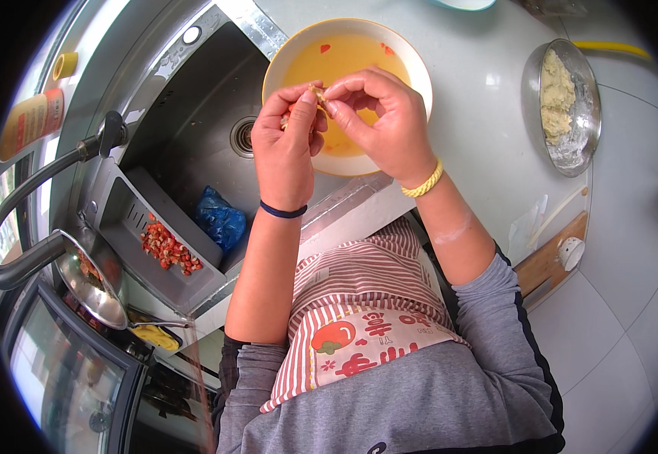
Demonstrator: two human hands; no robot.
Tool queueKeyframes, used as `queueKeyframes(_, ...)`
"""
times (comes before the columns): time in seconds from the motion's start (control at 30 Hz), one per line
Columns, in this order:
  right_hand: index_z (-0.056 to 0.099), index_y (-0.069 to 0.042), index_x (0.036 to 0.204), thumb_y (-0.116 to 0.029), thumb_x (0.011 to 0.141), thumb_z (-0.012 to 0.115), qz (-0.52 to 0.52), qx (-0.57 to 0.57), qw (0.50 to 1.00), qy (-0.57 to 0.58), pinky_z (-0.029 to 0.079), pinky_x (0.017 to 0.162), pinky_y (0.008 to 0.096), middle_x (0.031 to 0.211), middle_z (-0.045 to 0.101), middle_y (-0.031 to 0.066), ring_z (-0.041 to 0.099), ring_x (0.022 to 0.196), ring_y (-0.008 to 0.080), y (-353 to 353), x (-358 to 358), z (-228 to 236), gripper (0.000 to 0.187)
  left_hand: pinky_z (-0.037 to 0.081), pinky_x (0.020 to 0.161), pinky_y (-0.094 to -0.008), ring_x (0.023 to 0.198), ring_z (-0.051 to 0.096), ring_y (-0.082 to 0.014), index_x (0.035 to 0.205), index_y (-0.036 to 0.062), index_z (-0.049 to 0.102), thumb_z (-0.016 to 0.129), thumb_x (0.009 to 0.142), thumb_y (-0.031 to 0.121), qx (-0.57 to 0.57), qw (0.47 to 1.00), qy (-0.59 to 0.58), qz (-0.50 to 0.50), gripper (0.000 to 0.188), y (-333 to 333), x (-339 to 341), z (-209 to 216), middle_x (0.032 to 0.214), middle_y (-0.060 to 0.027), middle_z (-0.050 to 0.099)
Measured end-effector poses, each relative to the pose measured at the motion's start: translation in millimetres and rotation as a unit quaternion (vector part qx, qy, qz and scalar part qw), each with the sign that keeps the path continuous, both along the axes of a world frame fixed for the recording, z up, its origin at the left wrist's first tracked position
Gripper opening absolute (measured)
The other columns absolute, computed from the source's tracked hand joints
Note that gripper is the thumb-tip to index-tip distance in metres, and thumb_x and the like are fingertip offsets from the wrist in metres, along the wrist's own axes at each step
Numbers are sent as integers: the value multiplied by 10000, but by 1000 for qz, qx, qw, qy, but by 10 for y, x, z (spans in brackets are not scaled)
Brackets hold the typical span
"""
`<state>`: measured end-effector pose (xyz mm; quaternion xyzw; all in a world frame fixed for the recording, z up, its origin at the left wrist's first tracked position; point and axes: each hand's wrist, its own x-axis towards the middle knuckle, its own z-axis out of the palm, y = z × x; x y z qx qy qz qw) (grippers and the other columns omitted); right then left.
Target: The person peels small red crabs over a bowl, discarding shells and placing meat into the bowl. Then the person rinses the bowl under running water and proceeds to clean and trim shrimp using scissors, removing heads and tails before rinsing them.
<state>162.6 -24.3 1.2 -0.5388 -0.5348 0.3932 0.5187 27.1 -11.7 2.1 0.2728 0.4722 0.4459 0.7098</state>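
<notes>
Pinching small food bit [315,94] w/ both hands, left hand [287,147] & right hand [389,125] fingers closed on it, over yellow bowl [412,64]; sink [185,113] at 9 o'clock.

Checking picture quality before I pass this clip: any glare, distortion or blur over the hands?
Head view: strong fisheye bend, the sink edges curve and the corners are black; soft glare on the counter; both hands over the bowl are evenly lit and sharp.

cream bowl [420,83] of orange-yellow liquid, red-and-white striped apron [367,303], grey sleeves [510,318], blue bag [219,219], red chopped peppers [166,246], pale grey counter [488,144].
</notes>
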Motion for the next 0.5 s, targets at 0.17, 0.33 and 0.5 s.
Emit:
queueKeyframes(0.17,607,6,838,-36,821,682,10,-6,999,45,539,645,240,810,646,65,665,697,133,9,10,7,88,371,505,-171,624,502,-34,1017,13,622,604,935,126,37,998,50,-12,141,-23,18,6,755,-2,585)
queueKeyframes(0.33,586,9,846,-54,831,680,-5,-35,998,52,545,652,249,790,646,71,667,699,137,21,-8,-16,115,369,537,-179,701,540,-53,1037,17,599,599,929,84,60,996,64,-15,127,-35,39,-6,865,-21,618)
queueKeyframes(0.5,585,14,863,-6,816,658,-10,-46,997,62,551,672,251,807,653,66,670,718,140,21,-18,-18,89,399,555,-186,714,549,-54,1024,14,608,602,930,95,63,997,48,-3,125,-26,32,-7,861,-32,630)
